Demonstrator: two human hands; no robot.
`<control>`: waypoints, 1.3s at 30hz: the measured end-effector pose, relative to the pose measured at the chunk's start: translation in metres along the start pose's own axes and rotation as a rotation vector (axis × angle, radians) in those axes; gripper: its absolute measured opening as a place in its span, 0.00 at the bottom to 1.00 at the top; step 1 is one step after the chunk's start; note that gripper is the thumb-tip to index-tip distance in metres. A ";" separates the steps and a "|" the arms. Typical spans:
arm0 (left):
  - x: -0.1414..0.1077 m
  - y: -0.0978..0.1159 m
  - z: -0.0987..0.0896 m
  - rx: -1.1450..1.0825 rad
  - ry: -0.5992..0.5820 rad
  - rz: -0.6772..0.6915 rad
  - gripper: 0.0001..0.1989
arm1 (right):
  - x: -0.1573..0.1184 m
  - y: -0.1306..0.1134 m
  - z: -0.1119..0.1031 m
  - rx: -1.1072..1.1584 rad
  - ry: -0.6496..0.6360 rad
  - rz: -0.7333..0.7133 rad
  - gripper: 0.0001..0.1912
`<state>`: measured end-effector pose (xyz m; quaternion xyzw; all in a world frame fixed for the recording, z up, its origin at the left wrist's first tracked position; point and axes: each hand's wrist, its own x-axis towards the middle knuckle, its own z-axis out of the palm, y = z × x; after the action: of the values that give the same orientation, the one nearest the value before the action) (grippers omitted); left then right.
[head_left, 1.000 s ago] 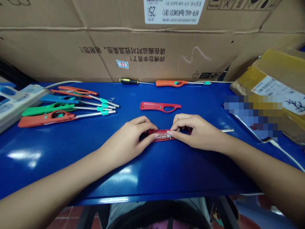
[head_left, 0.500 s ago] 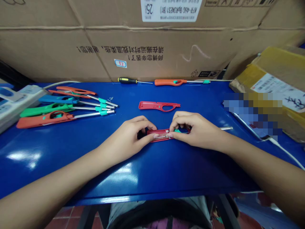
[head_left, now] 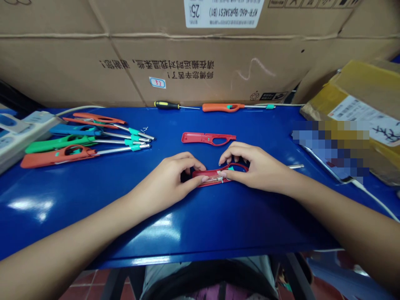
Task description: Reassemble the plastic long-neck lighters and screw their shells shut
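An opened red lighter body [head_left: 210, 183] lies on the blue table with its inner parts showing, among them a clear tube, a white piece and a green trigger [head_left: 231, 168]. My left hand [head_left: 175, 177] grips its left end between thumb and fingers. Over the right part, my right hand [head_left: 253, 166] has its thumb resting on the inner parts, its fingers lifted and apart from the thumb. The metal barrel [head_left: 296, 166] sticks out beyond my right wrist, its middle hidden. Behind my hands lies the other red shell half [head_left: 200, 138].
Several long lighters [head_left: 59, 157] lie at the left near a power strip [head_left: 31, 129], with small screws [head_left: 145, 128] nearby. A screwdriver [head_left: 167, 105] and an orange lighter [head_left: 221, 108] lie along the big carton [head_left: 131, 50]. A phone [head_left: 328, 154] and taped box [head_left: 368, 108] are at right.
My right index finger has lifted off the lighter body and opened away from the thumb, uncovering more of the white piece and green trigger. My left hand has stayed in place.
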<state>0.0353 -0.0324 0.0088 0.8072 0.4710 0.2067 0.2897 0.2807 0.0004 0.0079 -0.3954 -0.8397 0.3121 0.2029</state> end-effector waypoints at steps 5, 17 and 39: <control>-0.002 -0.002 0.000 0.008 0.014 0.027 0.09 | -0.002 0.000 -0.002 -0.011 0.009 -0.017 0.07; -0.005 0.000 0.003 0.260 0.044 0.443 0.14 | -0.001 -0.002 -0.006 -0.025 0.020 -0.024 0.10; -0.005 0.002 -0.003 0.606 0.139 0.561 0.12 | -0.006 0.010 -0.047 -0.143 -0.166 0.106 0.13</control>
<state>0.0320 -0.0371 0.0124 0.9370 0.2908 0.1837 -0.0610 0.3179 0.0178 0.0344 -0.4256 -0.8517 0.2932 0.0870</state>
